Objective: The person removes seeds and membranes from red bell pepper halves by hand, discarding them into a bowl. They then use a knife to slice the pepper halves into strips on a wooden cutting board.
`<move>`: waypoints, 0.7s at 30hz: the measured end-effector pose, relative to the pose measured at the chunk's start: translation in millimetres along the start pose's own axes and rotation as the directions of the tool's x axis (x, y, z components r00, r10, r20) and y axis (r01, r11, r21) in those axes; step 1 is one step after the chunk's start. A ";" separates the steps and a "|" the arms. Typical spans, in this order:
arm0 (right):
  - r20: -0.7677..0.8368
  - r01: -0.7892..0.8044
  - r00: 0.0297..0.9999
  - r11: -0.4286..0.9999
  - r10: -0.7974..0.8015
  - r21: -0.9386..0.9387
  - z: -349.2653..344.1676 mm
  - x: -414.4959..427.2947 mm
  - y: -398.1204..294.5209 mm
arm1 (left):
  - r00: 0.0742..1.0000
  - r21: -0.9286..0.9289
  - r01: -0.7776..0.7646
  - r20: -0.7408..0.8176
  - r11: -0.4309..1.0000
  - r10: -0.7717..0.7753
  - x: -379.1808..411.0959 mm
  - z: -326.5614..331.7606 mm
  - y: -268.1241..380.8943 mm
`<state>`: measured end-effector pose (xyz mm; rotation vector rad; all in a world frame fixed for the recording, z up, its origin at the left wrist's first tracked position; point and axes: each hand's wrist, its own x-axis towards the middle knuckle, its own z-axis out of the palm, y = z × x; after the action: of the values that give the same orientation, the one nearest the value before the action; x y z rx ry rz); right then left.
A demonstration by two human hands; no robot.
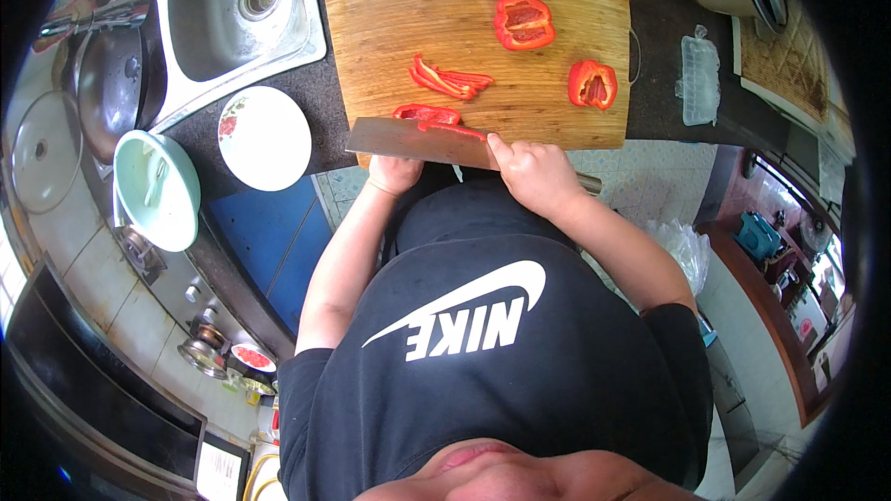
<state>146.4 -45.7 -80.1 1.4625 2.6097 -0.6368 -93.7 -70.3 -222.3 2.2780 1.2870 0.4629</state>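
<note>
My right hand (pixel 532 170) grips a cleaver (pixel 418 142) near the heel of its blade, with the thumb against the blade. A thin red strip clings along the blade's upper edge. My left hand (pixel 395 174) is at the near edge of the wooden cutting board (pixel 390 28), its fingers hidden by the blade. Just beyond the blade lies a red bell pepper piece (pixel 426 113). Farther up the board rest several cut pepper strips (pixel 452 80). Larger pepper pieces (pixel 525 22) sit at the top, and another pepper piece (pixel 592 84) is at the right.
A steel sink (pixel 209 28) is left of the board, with a white plate (pixel 264 139) and a pale green bowl (pixel 156 188) nearer me. A wok (pixel 110 90) leans beyond them. On the right counter lies a clear plastic tray (pixel 699 80). A blue cabinet door (pixel 271 243) shows below.
</note>
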 end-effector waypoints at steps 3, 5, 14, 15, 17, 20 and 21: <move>0.021 -0.008 1.000 1.000 0.008 -0.030 3.5 0.0 1.0 | 1.000 -0.038 -0.007 -0.023 0.999 0.007 -1.1 1.7 -1.7; 0.021 0.004 1.000 0.999 -0.002 -0.052 3.1 0.6 1.3 | 0.999 -0.072 -0.003 -0.049 0.997 -0.001 -0.3 -0.1 -0.4; 0.003 0.027 1.000 0.998 -0.027 -0.051 8.2 6.9 2.2 | 0.986 0.084 -0.053 -0.151 0.995 0.066 -0.3 1.6 -0.2; -0.006 0.034 0.999 0.998 -0.035 -0.053 8.8 7.9 2.8 | 0.986 0.088 -0.058 -0.154 0.994 0.071 0.7 0.9 0.1; -0.006 0.032 0.999 0.999 -0.032 -0.035 10.3 10.5 3.5 | 0.984 0.095 -0.066 -0.159 0.993 0.081 1.9 -0.9 1.0; 0.000 0.050 0.999 0.997 -0.050 -0.052 10.8 16.7 3.6 | 0.978 0.129 -0.076 -0.183 0.989 0.099 3.9 -5.8 5.8; 0.002 0.056 0.998 0.996 -0.056 -0.064 10.6 19.0 3.0 | 0.977 0.128 -0.081 -0.188 0.989 0.104 4.2 -5.6 5.5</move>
<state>137.2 -33.4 -95.8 1.3759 2.6531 -0.5537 -90.6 -67.8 -214.4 2.4507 1.3370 0.6721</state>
